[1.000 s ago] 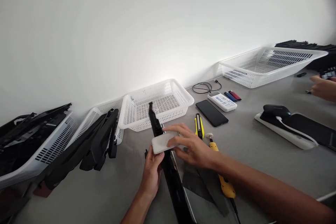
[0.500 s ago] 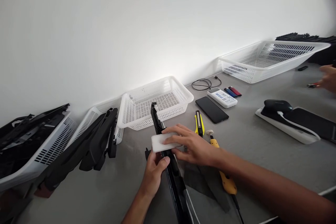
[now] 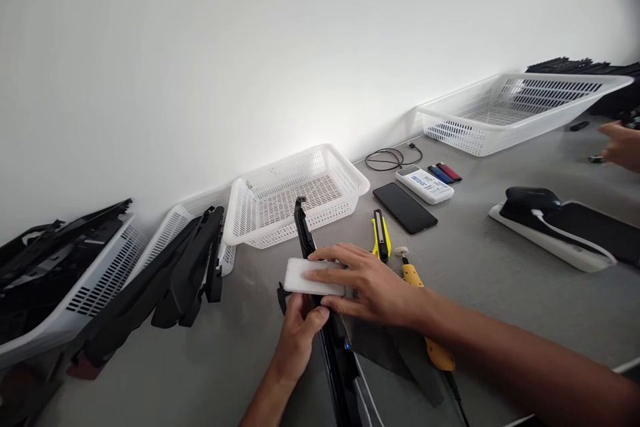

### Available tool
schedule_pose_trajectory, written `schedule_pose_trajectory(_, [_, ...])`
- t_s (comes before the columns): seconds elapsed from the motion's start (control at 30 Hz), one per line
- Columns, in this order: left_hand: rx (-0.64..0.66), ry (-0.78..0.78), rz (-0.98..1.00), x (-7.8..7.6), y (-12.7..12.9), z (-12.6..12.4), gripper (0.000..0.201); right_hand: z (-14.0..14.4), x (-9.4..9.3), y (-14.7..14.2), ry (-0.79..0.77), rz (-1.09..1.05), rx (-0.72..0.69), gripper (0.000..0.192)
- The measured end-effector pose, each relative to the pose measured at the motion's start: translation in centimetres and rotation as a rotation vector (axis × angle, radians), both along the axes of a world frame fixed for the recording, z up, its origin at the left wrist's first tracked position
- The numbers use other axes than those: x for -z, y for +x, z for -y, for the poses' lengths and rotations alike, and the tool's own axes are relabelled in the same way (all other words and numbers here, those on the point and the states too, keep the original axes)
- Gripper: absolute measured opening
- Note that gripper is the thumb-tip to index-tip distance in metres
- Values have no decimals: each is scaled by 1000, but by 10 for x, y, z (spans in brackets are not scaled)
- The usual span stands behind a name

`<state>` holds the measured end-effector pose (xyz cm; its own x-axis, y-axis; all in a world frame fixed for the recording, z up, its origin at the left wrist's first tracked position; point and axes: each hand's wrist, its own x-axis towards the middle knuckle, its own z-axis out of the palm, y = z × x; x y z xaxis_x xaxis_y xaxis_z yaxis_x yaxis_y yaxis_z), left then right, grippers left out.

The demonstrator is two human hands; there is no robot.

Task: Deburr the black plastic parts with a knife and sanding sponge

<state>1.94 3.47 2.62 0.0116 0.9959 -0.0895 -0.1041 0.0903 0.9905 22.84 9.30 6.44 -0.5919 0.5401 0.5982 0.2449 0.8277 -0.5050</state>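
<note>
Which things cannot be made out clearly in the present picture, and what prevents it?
In the head view:
- Black strip: middle covered by the white block and right hand; near end cut off by the bottom edge.
- Yellow tool: handle's middle hidden behind the right arm.
- Co-worker's hand: partly cut off by the right edge.
- White device: print too small to read.

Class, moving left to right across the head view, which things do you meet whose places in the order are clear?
Far-left basket, white block, yellow knife, yellow power tool, co-worker's hand.

Blue txt (image 3: 425, 181) on wht device (image 3: 425, 187) too small to read
</note>
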Motion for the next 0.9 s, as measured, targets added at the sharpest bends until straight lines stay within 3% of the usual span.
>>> schedule_pose_trajectory(0.17, [258,45,75,-19,11,6,49,10,-1,-8,-80,-111,183,54])
schedule_pose_trajectory(0.33, [433,-2,84,-15,23,16,49,14,-7,-12,-53,-37,191,68])
schedule_pose_trajectory(0.43, [480,16,97,-18,26,16,48,9,-9,-7,-43,66,167,58])
schedule_pose_trajectory(0.6, [525,-23,131,-30,19,10,38,-2,-10,5,16,-22,293,58])
schedule_pose_trajectory(0.8, [578,-66,310,-21,15,10,35,-4,-6,6,183,7,99,54])
schedule_pose_trajectory(0.9, [578,-63,439,-17,15,10,30,-9,-5,9,191,-69,202,49])
